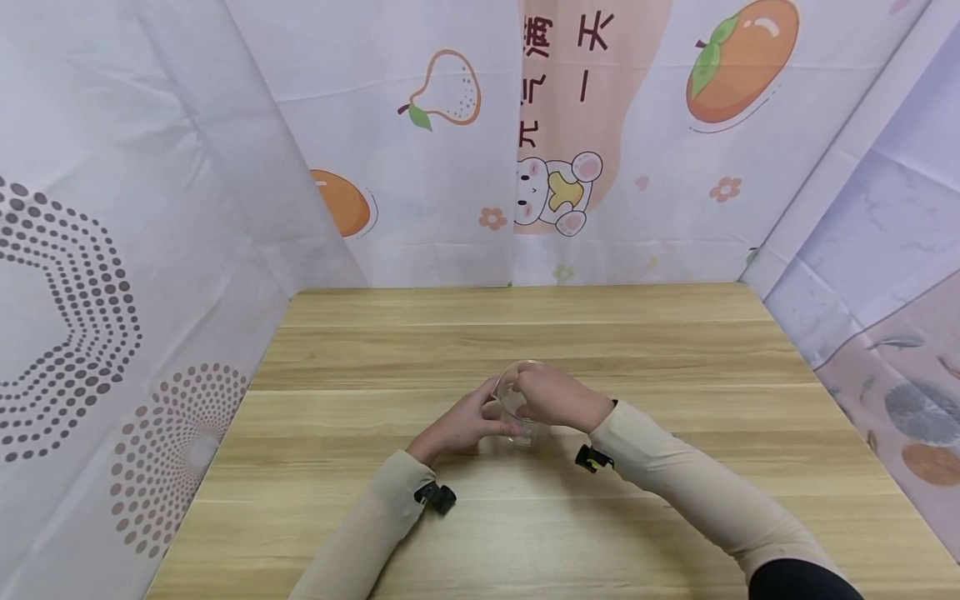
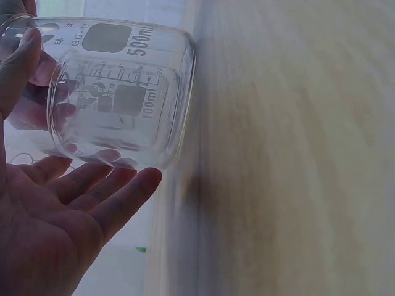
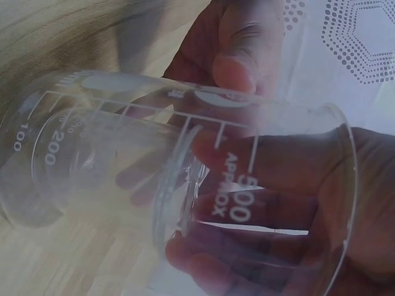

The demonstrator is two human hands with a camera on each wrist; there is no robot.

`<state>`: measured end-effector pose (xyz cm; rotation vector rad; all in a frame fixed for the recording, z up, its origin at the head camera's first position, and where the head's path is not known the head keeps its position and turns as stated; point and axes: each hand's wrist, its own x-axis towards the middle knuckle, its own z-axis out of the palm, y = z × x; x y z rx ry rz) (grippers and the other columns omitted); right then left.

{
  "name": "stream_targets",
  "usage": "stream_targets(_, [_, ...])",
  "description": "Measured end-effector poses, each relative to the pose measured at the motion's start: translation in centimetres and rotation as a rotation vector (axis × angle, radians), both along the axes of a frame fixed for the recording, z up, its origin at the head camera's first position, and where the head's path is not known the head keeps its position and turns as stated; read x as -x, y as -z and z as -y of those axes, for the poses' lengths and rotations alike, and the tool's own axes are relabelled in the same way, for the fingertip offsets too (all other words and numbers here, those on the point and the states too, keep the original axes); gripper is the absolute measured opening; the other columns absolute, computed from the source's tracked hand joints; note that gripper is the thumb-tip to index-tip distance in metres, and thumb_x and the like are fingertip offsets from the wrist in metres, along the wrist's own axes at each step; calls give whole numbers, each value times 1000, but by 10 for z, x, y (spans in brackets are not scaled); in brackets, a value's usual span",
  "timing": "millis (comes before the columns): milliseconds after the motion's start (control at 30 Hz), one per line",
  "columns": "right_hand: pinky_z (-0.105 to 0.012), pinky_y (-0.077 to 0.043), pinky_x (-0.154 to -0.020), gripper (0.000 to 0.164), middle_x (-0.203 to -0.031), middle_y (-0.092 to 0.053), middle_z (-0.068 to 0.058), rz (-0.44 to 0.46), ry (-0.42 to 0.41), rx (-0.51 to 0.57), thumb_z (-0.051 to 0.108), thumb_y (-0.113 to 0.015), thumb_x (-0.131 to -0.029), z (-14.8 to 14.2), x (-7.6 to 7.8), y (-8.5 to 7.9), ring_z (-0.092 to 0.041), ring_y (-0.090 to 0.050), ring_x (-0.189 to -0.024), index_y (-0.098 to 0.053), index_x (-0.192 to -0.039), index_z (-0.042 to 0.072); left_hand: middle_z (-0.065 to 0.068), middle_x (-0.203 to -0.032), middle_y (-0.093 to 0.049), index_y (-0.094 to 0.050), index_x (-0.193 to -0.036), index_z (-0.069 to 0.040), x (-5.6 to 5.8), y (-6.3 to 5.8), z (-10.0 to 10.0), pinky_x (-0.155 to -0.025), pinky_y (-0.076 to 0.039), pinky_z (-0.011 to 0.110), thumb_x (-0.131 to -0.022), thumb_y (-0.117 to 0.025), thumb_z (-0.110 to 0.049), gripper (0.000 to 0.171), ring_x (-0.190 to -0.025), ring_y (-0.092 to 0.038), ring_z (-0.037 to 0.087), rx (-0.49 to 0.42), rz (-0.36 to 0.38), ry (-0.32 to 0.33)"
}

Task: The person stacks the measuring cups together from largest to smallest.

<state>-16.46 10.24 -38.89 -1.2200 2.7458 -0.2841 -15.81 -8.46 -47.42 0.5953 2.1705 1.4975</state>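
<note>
A clear glass 500 ml beaker [image 1: 522, 435] stands upright close over the wooden table, near the middle in the head view. Inside it sits a smaller beaker [image 2: 131, 98] marked 100ml, its rim well below the big one's. My left hand [image 1: 467, 422] holds the large beaker from the left, thumb on one side and fingers along the other. From above, my right hand [image 1: 557, 397] reaches in through the large beaker's mouth. In the right wrist view, its fingertips [image 3: 210, 148] pinch the small beaker at its rim.
The wooden table [image 1: 360, 350] spreads around the hands. A white printed curtain [image 1: 442, 183] hangs along its back edge, with more patterned cloth [image 1: 172, 250] at the left and on the right. Small black wrist cameras [image 1: 436, 497] are strapped to both sleeves.
</note>
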Motion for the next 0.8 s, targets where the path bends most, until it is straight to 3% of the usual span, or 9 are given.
stream_targets(433, [-41,-52,-98,31,-120,-68,-10,25,41,-22,12,-80,-78,2,1,-1,-28,-62,-114,-72,-108,7,0,-154,-39,-24,-151,-41,0,0,0,-110,-42,48,-84,-76,-36,84,-128,-54,23,-2,-1,4])
stream_targets(800, [-35,-56,-82,27,-105,-70,-10,57,53,43,14,-76,-83,-1,2,0,-22,-66,-92,-72,-109,8,0,-157,-33,-22,-152,-40,1,-1,0,-112,-39,51,-85,-75,-38,86,-137,-45,26,20,6,5])
